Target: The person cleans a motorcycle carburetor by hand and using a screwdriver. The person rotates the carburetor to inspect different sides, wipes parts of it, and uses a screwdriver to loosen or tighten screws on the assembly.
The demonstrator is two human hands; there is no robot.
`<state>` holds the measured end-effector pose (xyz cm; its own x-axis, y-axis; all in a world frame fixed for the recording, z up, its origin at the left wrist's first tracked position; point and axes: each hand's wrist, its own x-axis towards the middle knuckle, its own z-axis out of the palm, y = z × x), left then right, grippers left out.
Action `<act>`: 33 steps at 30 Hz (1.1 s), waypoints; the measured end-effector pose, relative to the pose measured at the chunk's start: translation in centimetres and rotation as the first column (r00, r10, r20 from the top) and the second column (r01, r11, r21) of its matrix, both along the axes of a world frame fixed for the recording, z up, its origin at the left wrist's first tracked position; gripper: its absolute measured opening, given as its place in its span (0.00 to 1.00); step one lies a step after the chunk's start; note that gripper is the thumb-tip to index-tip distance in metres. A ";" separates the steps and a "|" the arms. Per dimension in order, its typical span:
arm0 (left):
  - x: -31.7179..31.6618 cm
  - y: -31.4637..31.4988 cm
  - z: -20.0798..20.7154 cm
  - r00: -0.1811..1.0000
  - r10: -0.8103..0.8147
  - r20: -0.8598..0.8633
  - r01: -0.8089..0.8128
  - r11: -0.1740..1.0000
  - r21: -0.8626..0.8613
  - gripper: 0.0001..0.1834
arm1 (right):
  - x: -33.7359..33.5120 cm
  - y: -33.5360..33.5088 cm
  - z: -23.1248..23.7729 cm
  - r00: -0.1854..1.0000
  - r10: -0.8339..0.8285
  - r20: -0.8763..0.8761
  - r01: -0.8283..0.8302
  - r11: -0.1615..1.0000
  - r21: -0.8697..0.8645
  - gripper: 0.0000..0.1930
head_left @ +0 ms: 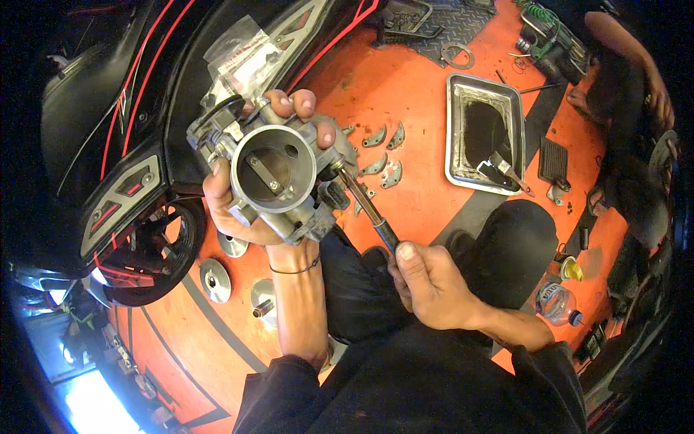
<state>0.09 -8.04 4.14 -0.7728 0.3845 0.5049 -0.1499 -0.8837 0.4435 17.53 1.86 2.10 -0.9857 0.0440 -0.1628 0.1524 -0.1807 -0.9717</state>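
Head view: left hand grips a silver round-bored metal throttle body above the orange floor, right hand holds a slim dark-handled tool at its right side; work seems unfinished, curved grey metal pieces lying loose.

Black-sleeved top, dark trousers, 1 thin dark wrist cord

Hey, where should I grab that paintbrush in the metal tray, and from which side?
Probably by the handle of the paintbrush, coming from your near right: the handle end pokes out over the near-right corner of the metal tray, while the bristle end lies inside.
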 end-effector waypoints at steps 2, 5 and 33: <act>0.1 -0.1 -0.4 0.996 0.006 -0.092 -0.016 0.994 -0.108 0.35 | 0.2 0.3 -0.2 0.999 0.008 0.031 -0.007 1.000 -0.014 0.25; 0.6 0.8 0.0 0.992 -0.034 -0.122 0.019 0.992 -0.122 0.35 | 0.4 1.0 -0.3 0.996 0.023 0.088 -0.021 0.999 -0.027 0.23; -0.5 1.9 -1.5 0.971 0.174 0.162 -0.125 0.953 -0.276 0.32 | -1.7 3.2 -1.0 0.873 0.351 0.339 -0.048 0.753 -0.656 0.29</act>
<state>-0.45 -6.10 2.67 -0.9007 0.3573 0.2472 -0.1252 -0.7582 0.6399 15.86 5.04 1.14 -0.7830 -0.4038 -0.4732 0.6141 -0.6228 -0.4848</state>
